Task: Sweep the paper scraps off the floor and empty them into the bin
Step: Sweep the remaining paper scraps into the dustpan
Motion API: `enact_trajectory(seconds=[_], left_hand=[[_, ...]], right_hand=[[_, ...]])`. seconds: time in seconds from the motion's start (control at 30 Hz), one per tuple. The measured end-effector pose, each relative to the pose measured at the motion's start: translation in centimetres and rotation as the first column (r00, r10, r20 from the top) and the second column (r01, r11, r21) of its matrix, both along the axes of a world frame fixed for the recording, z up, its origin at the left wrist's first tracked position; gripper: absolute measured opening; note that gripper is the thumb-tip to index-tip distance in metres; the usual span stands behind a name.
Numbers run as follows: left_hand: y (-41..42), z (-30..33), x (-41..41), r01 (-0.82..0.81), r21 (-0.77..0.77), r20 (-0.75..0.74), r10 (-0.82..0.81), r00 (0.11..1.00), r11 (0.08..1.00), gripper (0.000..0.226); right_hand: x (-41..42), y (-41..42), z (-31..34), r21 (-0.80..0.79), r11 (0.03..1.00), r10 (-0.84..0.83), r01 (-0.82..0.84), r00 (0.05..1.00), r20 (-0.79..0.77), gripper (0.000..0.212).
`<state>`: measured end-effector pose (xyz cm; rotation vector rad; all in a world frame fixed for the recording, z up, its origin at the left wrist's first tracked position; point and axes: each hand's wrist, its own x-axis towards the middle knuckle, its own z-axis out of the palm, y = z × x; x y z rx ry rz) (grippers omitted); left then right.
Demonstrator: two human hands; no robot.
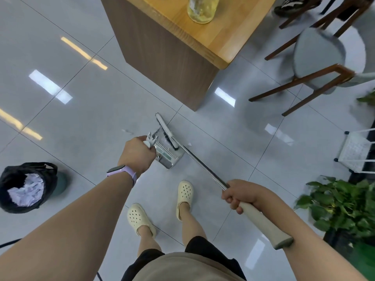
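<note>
Paper scraps (pixel 127 131) lie on the floor (pixel 81 110) tiles beside the dustpan (pixel 166 153), gripped by the left hand (pixel 138 153); the right hand (pixel 239 194) grips the broom (pixel 165 126). Sweeping underway; next, carry to the bin (pixel 26 187) at left.

- The left arm reaches forward and down from the lower left, bare, nearly straight.
- The left wrist wears a watch (pixel 121 173) with a lilac strap.
- The left hand (pixel 136 153) is seen back upward, fingers curled round the dustpan handle (pixel 149 143).
- The right arm comes in from the lower right, bent at the wrist.
- The right hand (pixel 240 195) grips the broom handle (pixel 261 221), fingers wrapped round where the cream grip meets the metal shaft.
- Both bare legs stand below, feet in cream clogs (pixel 185 197).
</note>
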<state>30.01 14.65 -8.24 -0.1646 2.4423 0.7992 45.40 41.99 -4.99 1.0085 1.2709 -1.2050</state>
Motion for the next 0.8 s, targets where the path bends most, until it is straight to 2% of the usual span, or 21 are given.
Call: enact_trajectory(seconds=[0.13,0.27,0.5,0.57,0.7,0.8], left_hand=[[0.0,-0.3,0.4,-0.015,0.009,-0.003,0.016,1.000,1.000,0.022],[-0.6,-0.6,1.4,-0.022,0.003,-0.008,0.022,1.000,1.000,0.016],[-2.2,0.0,3.5,-0.021,0.043,0.044,0.019,0.999,0.999,0.008],[-2.3,0.5,4.4,-0.058,0.060,0.039,0.056,0.998,0.997,0.012],[-3.1,0.4,6.4,-0.240,0.091,0.052,0.236,0.970,0.967,0.011],[-3.6,-0.3,8.4,-0.289,0.112,0.077,0.282,0.956,0.951,0.010]], right_hand=[[1.3,0.1,1.9,0.073,0.997,0.037,-0.033,0.998,-0.052,0.013],[1.5,0.7,3.0,0.161,0.986,0.061,-0.049,0.995,-0.073,0.013],[0.3,0.6,1.5,0.240,0.970,-0.001,0.021,0.997,-0.081,0.008],[-0.5,-0.1,0.3,0.276,0.961,0.042,-0.015,0.995,-0.091,0.005],[-2.1,-2.2,-1.7,0.332,0.940,0.109,-0.072,0.990,-0.094,0.015],[-3.5,-4.2,-2.6,0.347,0.901,0.306,-0.259,0.948,-0.085,0.017]])
